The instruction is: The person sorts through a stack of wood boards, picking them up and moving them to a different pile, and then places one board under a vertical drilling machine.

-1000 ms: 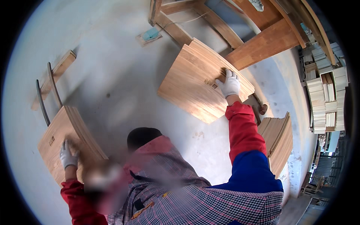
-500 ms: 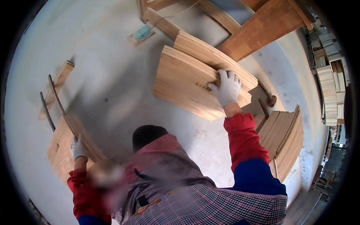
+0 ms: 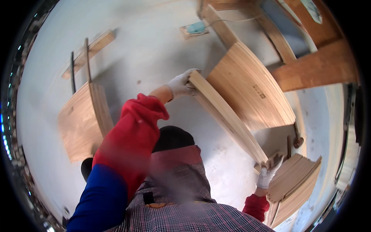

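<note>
White-gloved, my left hand (image 3: 179, 85) is closed round the far-left end of a tilted stack of pale wooden boards (image 3: 228, 116). At the near-right end of that stack is my right hand (image 3: 267, 173), also gloved, its thumb and palm against the end and its fingers reaching past it. Seen edge-on, the held stack shows several thin layers. Just beyond it stands another stack of wooden boards (image 3: 251, 89) with a dark printed mark on its broad face, leaning close to a wooden frame.
At the left, more boards (image 3: 79, 121) stand by two thin dark bars (image 3: 88, 58) and a wooden batten (image 3: 104, 41). A grooved board stack (image 3: 293, 178) is beside my right hand. Furniture-like wooden framing (image 3: 320, 65) fills the far right. A teal item (image 3: 196, 27) lies on a small block.
My left hand has left the left-hand boards and crossed to the middle stack. My right hand has moved from that stack's top down to its near end. The front boards are now parted from those behind.
</note>
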`<control>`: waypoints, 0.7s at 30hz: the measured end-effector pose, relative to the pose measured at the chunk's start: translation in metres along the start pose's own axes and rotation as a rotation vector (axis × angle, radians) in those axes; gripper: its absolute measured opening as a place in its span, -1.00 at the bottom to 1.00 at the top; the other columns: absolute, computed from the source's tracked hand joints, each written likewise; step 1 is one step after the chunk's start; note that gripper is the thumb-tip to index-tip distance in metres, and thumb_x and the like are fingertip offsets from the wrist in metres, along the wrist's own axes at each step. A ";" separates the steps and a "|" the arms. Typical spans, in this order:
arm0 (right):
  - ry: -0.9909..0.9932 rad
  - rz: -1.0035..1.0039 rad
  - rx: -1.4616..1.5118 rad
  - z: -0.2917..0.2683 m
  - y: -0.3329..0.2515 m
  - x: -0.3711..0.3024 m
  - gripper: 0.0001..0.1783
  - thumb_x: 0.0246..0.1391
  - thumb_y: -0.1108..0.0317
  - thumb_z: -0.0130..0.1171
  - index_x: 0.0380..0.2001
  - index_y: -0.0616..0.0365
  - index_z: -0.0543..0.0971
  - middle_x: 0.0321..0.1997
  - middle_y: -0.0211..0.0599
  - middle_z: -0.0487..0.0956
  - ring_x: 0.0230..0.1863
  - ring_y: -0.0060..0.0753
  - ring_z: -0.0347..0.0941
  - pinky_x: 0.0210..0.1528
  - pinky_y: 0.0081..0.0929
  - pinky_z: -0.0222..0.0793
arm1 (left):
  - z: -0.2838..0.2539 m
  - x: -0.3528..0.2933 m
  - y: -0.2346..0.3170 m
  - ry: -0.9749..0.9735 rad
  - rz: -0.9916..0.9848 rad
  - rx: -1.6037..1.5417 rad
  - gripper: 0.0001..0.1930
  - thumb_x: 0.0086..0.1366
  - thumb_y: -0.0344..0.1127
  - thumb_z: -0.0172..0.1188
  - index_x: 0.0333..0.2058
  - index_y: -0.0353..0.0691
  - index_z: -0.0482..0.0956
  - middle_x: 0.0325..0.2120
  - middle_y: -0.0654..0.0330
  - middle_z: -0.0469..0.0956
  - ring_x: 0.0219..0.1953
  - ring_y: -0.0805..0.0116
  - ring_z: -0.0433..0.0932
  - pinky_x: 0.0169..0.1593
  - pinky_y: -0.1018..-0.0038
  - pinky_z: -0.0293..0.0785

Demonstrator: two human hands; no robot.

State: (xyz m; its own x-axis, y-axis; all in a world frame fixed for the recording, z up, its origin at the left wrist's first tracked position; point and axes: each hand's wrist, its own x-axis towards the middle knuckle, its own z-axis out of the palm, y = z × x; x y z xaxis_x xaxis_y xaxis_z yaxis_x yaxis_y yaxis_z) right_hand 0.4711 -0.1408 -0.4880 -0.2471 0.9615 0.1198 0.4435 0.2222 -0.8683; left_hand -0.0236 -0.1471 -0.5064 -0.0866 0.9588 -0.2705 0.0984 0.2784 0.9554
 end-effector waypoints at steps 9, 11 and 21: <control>-0.332 0.644 0.493 0.044 0.066 -0.071 -0.22 0.03 0.28 0.08 0.25 -0.13 -0.08 0.35 -0.31 -0.14 0.33 -0.20 -0.20 0.23 -0.23 -0.05 | 0.002 -0.021 -0.022 0.062 0.073 0.115 -0.23 -0.06 -0.52 0.25 0.14 -0.12 0.10 -0.04 0.08 0.36 -0.02 0.29 0.38 -0.01 0.40 0.38; -0.280 0.539 0.325 0.072 0.060 -0.056 -0.23 -0.01 0.44 0.09 0.22 -0.01 -0.03 0.32 -0.28 -0.05 0.28 -0.25 -0.11 0.22 -0.31 -0.02 | 0.003 -0.020 -0.015 0.099 0.081 0.169 -0.20 -0.06 -0.48 0.25 0.17 -0.12 0.06 -0.03 0.04 0.35 -0.01 0.25 0.38 0.00 0.41 0.37; 0.021 0.526 0.271 0.115 0.102 -0.024 -0.58 0.07 0.40 0.04 -0.01 0.32 0.26 -0.11 -0.34 0.37 -0.20 -0.53 0.30 -0.12 -0.61 0.25 | 0.007 -0.033 -0.003 0.136 0.018 0.140 -0.24 -0.04 -0.39 0.20 0.17 -0.13 0.07 0.04 0.02 0.30 0.09 0.09 0.27 0.10 0.37 0.24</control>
State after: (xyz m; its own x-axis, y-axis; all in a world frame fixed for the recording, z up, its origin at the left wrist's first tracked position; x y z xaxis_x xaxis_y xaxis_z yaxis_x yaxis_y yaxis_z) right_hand 0.4236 -0.1601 -0.6344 -0.0351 0.9348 -0.3533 0.2650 -0.3322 -0.9052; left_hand -0.0139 -0.1792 -0.5015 -0.2158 0.9500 -0.2257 0.2378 0.2753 0.9315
